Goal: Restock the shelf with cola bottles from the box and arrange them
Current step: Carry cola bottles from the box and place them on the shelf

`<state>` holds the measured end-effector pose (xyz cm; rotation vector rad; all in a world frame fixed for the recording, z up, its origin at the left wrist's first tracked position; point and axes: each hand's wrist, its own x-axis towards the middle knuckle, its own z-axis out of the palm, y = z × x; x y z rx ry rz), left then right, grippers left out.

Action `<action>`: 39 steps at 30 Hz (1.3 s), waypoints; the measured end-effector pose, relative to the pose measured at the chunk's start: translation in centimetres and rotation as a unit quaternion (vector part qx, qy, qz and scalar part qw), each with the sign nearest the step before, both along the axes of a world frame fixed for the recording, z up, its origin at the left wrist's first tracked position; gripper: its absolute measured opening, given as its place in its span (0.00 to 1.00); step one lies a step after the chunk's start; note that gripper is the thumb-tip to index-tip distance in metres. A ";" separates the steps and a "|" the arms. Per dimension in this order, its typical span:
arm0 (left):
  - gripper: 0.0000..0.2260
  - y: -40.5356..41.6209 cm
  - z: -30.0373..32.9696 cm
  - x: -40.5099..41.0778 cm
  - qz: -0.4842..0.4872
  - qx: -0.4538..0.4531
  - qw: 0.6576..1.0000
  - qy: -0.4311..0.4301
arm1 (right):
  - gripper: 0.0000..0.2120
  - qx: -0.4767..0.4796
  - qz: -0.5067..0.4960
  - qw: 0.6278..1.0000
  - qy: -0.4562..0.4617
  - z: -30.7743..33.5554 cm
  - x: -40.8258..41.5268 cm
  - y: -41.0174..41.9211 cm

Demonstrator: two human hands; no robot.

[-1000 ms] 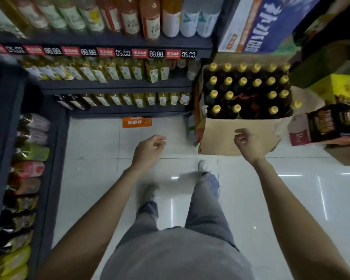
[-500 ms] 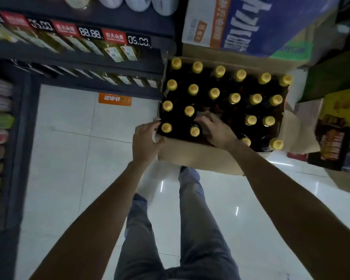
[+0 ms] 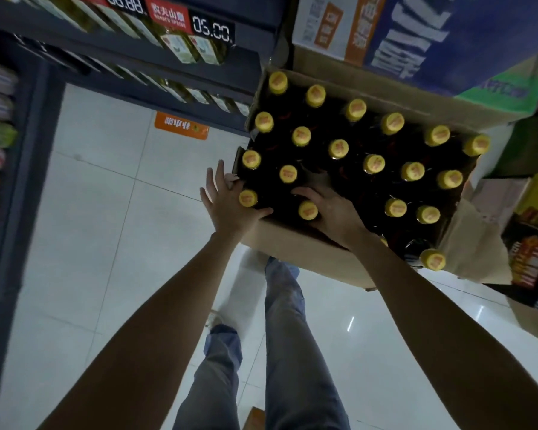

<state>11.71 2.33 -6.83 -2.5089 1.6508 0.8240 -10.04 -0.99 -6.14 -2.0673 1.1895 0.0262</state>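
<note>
Open cardboard box (image 3: pixel 295 246) sits on the tiled floor (image 3: pixel 112 212) just beside the dark shelf (image 3: pixel 199 72), packed with dark cola bottles (image 3: pixel 339 150), yellow caps up. Left hand (image 3: pixel 227 203) at the box's near-left corner, fingers straight and spread, thumb lying across the rim next to a corner bottle cap (image 3: pixel 248 198); grasping nothing. Right hand (image 3: pixel 333 212) is down among the near-row bottles, fingers curled over one bottle by its cap (image 3: pixel 308 210); full grip partly hidden. Blue-and-white carton (image 3: pixel 416 35) stacked behind the box. Person's legs in grey trousers (image 3: pixel 292 352) below.
</note>
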 end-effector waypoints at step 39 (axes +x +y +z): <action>0.10 54.8 30.1 30.9 0.582 -0.430 0.582 0.370 | 0.29 0.240 0.115 0.930 -0.254 26.5 47.0 39.3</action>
